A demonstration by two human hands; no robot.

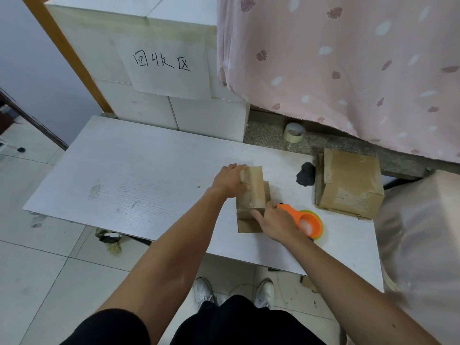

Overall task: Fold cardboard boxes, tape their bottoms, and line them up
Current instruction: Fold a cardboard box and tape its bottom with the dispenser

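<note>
**Small box** [254, 192]: plain brown cardboard, standing on the white table [124, 170] right of centre, with its long axis running near to far. Clear tape glints across its near top edge, and a flap juts out low on the near side. The left hand [230, 181] grips its far left end.

**Tape dispenser** [307, 221]: orange with a yellow-green rim, just right of the small box, held by the right hand [276, 222], whose fingers touch the flap.

**Large box** [348, 183]: worn brown cardboard with tape residue, sitting askew at the table's far right.

**Spare tape roll** [295, 131]: beige, beyond the table's far edge.
</note>
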